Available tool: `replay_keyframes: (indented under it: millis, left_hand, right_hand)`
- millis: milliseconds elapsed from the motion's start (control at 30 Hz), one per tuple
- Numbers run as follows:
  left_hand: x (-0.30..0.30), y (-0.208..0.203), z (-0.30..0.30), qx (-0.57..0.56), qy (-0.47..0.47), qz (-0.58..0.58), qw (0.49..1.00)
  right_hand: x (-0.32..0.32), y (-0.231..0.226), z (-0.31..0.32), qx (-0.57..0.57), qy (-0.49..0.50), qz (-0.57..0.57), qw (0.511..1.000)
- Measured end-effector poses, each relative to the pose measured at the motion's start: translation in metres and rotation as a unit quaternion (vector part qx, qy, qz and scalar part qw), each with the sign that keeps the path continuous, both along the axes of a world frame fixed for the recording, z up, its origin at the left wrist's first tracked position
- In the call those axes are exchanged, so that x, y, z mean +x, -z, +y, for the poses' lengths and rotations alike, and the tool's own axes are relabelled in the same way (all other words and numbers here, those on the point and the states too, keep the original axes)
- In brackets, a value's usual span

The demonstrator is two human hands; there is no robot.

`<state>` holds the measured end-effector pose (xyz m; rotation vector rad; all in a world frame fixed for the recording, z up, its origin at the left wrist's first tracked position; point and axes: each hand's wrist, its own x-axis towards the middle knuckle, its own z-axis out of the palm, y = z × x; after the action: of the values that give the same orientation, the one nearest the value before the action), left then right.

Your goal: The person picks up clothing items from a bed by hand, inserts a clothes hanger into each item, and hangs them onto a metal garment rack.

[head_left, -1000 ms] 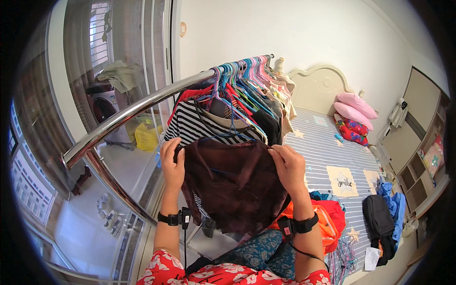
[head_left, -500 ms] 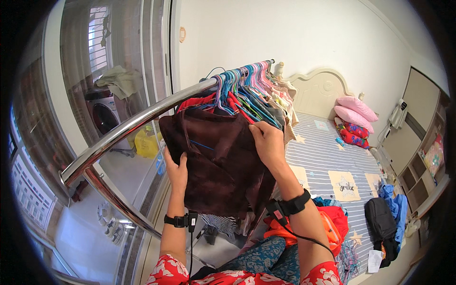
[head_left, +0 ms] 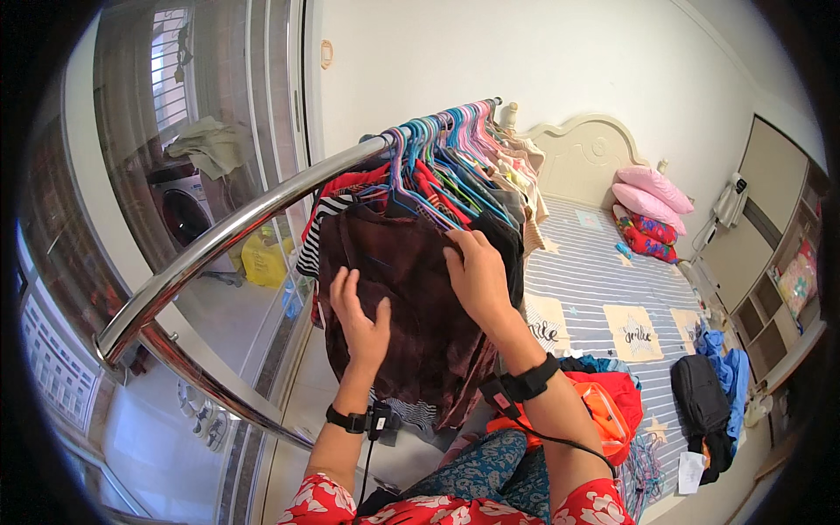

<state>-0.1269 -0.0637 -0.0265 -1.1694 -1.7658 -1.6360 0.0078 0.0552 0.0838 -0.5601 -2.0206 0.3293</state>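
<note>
One brown top (head_left: 413, 293) hangs behind the left fingers (head_left: 344, 296) and right fingers (head_left: 468, 248).

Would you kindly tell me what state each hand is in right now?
Left hand: open, in front of the dark brown top.
Right hand: at the top's shoulder; whether it grips cannot be told.

A dark brown shirt (head_left: 394, 293) hangs in front of the other clothes (head_left: 528, 197) on a metal rail (head_left: 229, 232). The left hand (head_left: 361, 322), spread wide, is before it; the right hand (head_left: 481, 278) is near its upper edge. Farther right, a bed (head_left: 573, 271) carries pink pillows (head_left: 649, 210).
</note>
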Motion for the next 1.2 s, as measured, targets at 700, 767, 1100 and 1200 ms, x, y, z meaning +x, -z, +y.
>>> replay_keyframes:
  millis: [700, 767, 1100, 1200]
  left_hand:
    - [0.252, 0.083, 0.099, -0.156, 0.481, -0.025, 0.863]
    - [0.273, 0.106, 0.109, -0.229, 0.518, -0.062, 0.822]
    - [0.352, 0.183, 0.161, -0.349, 0.527, 0.016, 0.775]
    - [0.369, 0.2, 0.192, -0.308, 0.53, 0.09, 0.785]
  right_hand:
    - [0.239, 0.211, 0.017, -0.176, 0.179, 0.065, 0.966]
    - [0.269, 0.239, 0.014, -0.205, 0.221, 0.059, 0.952]
    - [0.399, 0.342, -0.009, -0.319, 0.417, 0.122, 0.842]
    - [0.426, 0.357, -0.008, -0.211, 0.548, 0.114, 0.801]
